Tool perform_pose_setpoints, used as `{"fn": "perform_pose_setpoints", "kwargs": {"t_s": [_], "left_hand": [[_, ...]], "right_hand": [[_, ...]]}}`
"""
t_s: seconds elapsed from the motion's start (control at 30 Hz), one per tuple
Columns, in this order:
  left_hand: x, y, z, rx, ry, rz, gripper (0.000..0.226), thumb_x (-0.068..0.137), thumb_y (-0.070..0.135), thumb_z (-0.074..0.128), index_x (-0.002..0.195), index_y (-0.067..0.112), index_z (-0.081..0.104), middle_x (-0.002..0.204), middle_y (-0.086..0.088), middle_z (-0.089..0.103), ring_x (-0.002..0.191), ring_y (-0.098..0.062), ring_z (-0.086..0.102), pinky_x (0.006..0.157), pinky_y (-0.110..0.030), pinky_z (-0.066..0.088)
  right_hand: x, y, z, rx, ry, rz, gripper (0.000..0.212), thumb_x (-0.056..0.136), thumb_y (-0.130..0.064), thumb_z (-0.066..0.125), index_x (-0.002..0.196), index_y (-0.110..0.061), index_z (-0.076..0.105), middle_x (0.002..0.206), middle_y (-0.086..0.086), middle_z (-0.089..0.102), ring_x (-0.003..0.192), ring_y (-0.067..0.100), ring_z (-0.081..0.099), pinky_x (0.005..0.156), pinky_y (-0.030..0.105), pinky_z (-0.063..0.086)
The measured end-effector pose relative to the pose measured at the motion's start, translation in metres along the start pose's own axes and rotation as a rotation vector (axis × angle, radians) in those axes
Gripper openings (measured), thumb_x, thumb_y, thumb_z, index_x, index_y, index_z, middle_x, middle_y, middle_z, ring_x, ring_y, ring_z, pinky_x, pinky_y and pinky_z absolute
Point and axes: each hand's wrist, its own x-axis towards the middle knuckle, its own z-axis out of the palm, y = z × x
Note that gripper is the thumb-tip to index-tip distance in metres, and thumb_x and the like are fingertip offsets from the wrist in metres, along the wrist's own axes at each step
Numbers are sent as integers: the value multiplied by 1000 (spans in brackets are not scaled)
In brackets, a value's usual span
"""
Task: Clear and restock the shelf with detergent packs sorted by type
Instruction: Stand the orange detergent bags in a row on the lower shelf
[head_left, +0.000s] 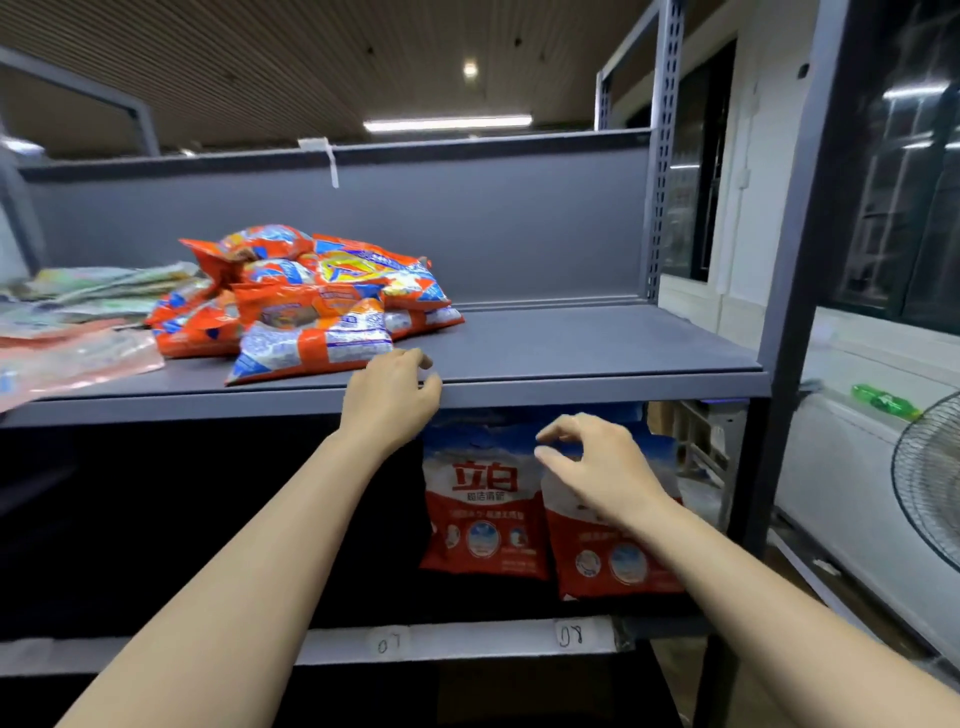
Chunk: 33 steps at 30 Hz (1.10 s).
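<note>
A pile of orange detergent packs (311, 306) lies on the grey upper shelf (571, 348), left of centre. Flat green and pink packs (78, 312) lie further left. On the lower shelf two red-and-blue packs stand upright: one (483, 514) at left, one (618, 566) at right. My left hand (389, 400) rests on the upper shelf's front edge, fingers loosely curled, just right of the nearest orange pack and holding nothing. My right hand (592, 467) hovers in front of the right red-and-blue pack's top, fingers spread and relaxed, gripping nothing.
The right half of the upper shelf is bare. Grey shelf posts (789, 260) stand at right. The lower shelf edge carries labels (569, 635). A fan (930, 483) and a white cabinet with a green bottle (883, 401) are at far right.
</note>
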Motion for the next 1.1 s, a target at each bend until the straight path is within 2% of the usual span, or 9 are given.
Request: {"fn": "perform_pose_setpoints", "kwargs": {"t_s": [0.13,0.33,0.6,0.7,0.77,0.87,0.93,1.0,1.1], "left_hand": [[0,-27,-32,16,76,-119,29,93,31,46,113,17,62,121,-7,62,111,-28,54,88,-38,41],[11,-79,-62,43,150,-278,35,91,30,44,121,16,57,128,-9,56,117,-31,49,95,-42,38],[48,-160,-64,-71,177,-335,30,90,30,44,111,13,56,119,-11,60,108,-33,53,89,-41,43],[72,-190,-65,-136,121,-359,34,90,31,45,117,13,54,122,-12,59,111,-34,53,90,-40,42],[87,-206,-63,-228,40,-368,31,88,32,48,112,14,55,115,-13,61,106,-35,55,87,-39,44],[107,-220,-58,-503,-31,-362,25,75,32,52,92,14,58,100,-17,66,95,-36,60,81,-41,51],[118,-225,-53,-615,-57,-379,27,74,27,54,93,10,61,96,-16,67,90,-34,62,73,-34,51],[130,-233,-48,-734,-49,-402,35,68,27,54,95,5,63,96,-16,68,89,-33,63,75,-34,51],[143,-243,-39,-884,-22,-443,57,57,28,56,104,-3,61,98,-20,68,89,-35,64,69,-32,49]], "right_hand": [[26,-37,-7,55,62,-60,15,89,-33,60,98,-25,68,103,-9,67,100,10,59,87,32,49],[63,-77,13,83,40,-71,21,89,-35,59,106,-25,65,115,-6,64,110,13,56,95,37,47],[120,-118,61,63,71,-6,30,89,-38,60,113,-20,63,123,-3,61,115,16,53,95,33,44],[144,-144,86,42,102,-15,33,87,-40,62,113,-21,64,121,-3,62,113,18,54,93,36,46],[160,-160,100,9,114,28,41,86,-43,62,119,-19,60,123,0,60,113,19,54,93,37,47],[183,-177,115,-22,70,170,56,85,-50,60,127,-15,52,128,6,56,117,24,52,94,37,46],[195,-183,124,-9,60,244,67,83,-55,61,133,-15,45,132,7,52,120,26,49,94,36,43],[205,-189,130,77,90,306,77,81,-55,64,141,-16,36,138,7,48,125,27,47,98,36,41],[218,-187,139,225,108,405,75,80,-51,68,140,-17,37,137,7,49,121,26,51,93,34,45]]}}
